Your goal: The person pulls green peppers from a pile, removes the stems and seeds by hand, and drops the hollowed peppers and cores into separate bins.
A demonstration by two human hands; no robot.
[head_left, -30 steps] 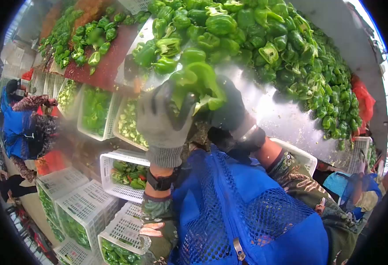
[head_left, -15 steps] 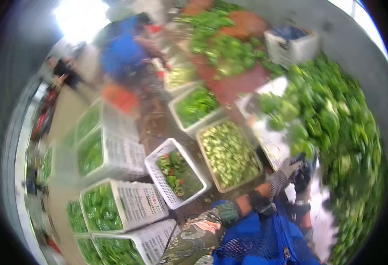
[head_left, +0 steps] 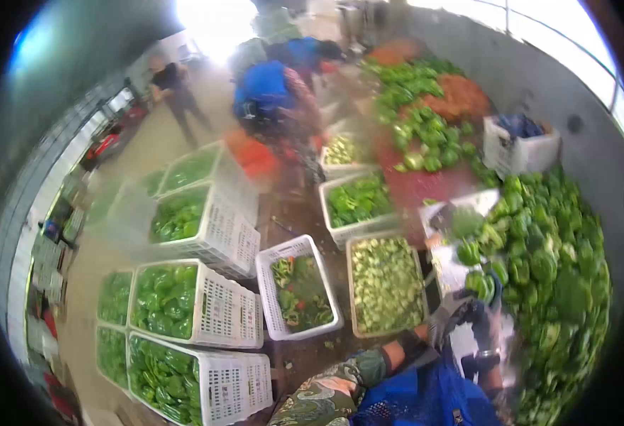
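My left hand (head_left: pixel 448 314), in a grey glove, reaches out from a camouflage sleeve at the lower right. Its fingers look curled, and what they hold is hidden. Close by, my right hand (head_left: pixel 488 316), in a dark glove, is closed against a green pepper (head_left: pixel 479 285), though blur hides the exact grip. Both hands are over a white work surface (head_left: pixel 451 264) with more green peppers around it. A large heap of green peppers (head_left: pixel 553 270) lies to the right. Just left of my hands stands a crate of pale green chopped-looking pieces (head_left: pixel 386 284).
A white basket (head_left: pixel 263 287) holds green and red scraps. White crates of green peppers (head_left: pixel 230 312) are stacked at left. Behind stand another pepper crate (head_left: pixel 354 234) and a white bin (head_left: pixel 521 156). A person in blue (head_left: pixel 266 92) bends nearby; another person (head_left: pixel 175 89) stands farther back.
The view has swung left, so the scene sits farther right and looks sharper. My hands stay close together by the peppers and appear slightly lower in view.
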